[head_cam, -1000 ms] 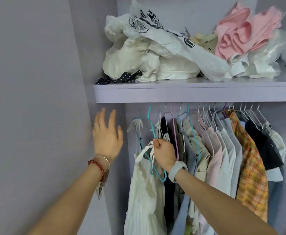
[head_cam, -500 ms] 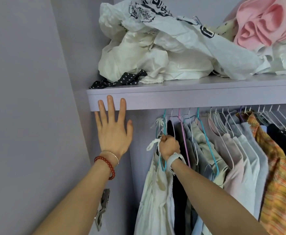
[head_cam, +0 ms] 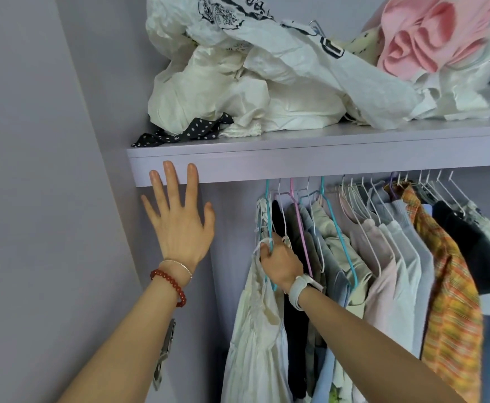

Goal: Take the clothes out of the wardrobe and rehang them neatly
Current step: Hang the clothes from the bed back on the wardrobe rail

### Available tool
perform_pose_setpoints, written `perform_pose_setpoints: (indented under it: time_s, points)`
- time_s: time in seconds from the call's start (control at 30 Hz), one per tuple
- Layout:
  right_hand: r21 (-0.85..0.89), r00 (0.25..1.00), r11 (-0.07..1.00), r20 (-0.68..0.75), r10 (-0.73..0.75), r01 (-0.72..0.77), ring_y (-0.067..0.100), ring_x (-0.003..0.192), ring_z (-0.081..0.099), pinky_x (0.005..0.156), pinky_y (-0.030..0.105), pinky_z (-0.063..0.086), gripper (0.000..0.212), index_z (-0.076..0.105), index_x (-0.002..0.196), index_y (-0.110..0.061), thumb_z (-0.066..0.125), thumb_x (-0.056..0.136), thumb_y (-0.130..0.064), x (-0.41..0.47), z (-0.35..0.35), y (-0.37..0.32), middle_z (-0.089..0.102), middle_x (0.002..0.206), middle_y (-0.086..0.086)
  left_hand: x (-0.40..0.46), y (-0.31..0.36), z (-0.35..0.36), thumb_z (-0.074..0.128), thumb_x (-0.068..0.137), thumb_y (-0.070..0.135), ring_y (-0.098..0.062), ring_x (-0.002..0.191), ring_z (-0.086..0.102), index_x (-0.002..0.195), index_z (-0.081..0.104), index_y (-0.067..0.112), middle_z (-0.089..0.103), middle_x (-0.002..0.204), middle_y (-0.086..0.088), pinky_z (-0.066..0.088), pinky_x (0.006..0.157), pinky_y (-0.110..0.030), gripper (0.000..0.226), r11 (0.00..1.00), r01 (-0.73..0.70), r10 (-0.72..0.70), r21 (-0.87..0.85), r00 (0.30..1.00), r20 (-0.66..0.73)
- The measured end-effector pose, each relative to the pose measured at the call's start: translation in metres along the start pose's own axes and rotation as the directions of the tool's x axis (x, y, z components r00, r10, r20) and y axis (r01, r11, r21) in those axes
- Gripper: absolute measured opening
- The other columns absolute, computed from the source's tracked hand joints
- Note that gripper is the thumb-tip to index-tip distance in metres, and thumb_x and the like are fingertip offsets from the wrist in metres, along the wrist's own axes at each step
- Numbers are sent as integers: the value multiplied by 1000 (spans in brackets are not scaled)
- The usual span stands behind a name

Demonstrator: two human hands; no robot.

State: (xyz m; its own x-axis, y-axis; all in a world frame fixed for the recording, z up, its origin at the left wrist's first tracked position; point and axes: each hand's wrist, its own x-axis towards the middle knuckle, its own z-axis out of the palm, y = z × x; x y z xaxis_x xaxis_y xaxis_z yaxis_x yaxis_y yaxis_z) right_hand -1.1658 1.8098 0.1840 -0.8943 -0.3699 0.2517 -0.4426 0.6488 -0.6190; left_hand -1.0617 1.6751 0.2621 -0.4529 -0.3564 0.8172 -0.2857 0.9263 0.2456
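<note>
A person faces an open lilac wardrobe, both bare arms reaching in. On the left, the left hand (head_cam: 180, 222) is raised flat with fingers spread and straight, holding nothing; its fingertips (head_cam: 170, 171) overlap the front edge of the shelf (head_cam: 325, 162), though whether they touch it is unclear. Just to the right and lower, the right hand (head_cam: 280, 263) curls around the lower part of a teal hanger (head_cam: 269, 228) carrying a cream strappy dress (head_cam: 255, 338), the leftmost garment on the row. The hanger's hook rises straight up behind the shelf edge, where the rail is hidden, so the dress hangs long and vertical below the fist. Freeing it probably means lifting up, then drawing out toward the person. Further right hang more clothes, among them an orange plaid shirt (head_cam: 447, 286).
</note>
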Motion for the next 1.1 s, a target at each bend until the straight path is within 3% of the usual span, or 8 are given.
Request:
perform_pose_setpoints:
  time_s: [0.1,0.23,0.47,0.53,0.63,0.73,0.9,1.1]
  points:
    - [15,999,999,22,-47,47,37,117,48,89,41,44,53,19,145,-15,34,97,-31,-21,-15,9,40,138,17,-24,11,1,41,85,28,-32,143,-4,147,19,20,2,156,-12,3,112,-56,66,989,79,-76,-127,997,29]
    - [87,988,987,-89,-125,133,30,121,43,96,36,39,50,26,143,-13,39,96,-24,-59,-45,33,43,133,15,-75,44,9,39,84,28,-34,142,0,144,27,15,9,154,-16,4,113,-55,62,952,166,-130,-256,980,150]
    - [-76,970,995,-230,-73,57,29,125,41,105,21,23,43,37,136,-4,44,95,-13,-167,-128,135,48,134,15,-156,155,26,41,85,27,-37,136,29,135,45,9,38,143,-18,18,108,-58,53,910,-105,259,-402,901,349]
    - [-144,967,989,-254,-3,-35,33,124,43,106,31,28,42,40,135,-3,46,94,-12,-214,-155,178,48,134,17,-191,193,29,44,85,27,-39,132,34,132,48,7,43,140,-19,23,106,-59,52,882,-192,374,-431,840,393]
    - [-251,948,942,-279,150,-223,32,129,39,106,43,32,45,37,137,-5,44,95,-17,-301,-192,246,43,139,16,-254,260,27,48,88,25,-35,134,33,134,46,10,40,143,-16,23,107,-57,49,805,-306,557,-509,685,469]
    - [-317,867,821,-329,374,-474,23,136,28,112,36,24,47,30,142,-14,38,97,-24,-403,-229,305,33,148,7,-326,338,15,38,95,30,-22,142,13,144,27,19,21,153,-6,8,113,-44,51,677,-379,732,-631,434,525]
    - [-283,620,558,-467,630,-780,23,132,32,104,32,28,46,35,139,-18,38,95,-25,-573,-298,357,36,145,4,-442,478,-40,30,97,30,-16,141,14,145,22,18,19,152,-2,16,113,-33,50,301,-485,949,-821,70,306]
    - [-48,215,238,-622,753,-970,24,129,36,104,34,31,41,42,135,-12,39,95,-21,-752,-349,364,44,138,7,-562,603,-134,46,92,22,-28,120,47,133,45,11,39,142,-9,38,100,-34,43,-50,-244,976,-969,-217,4]
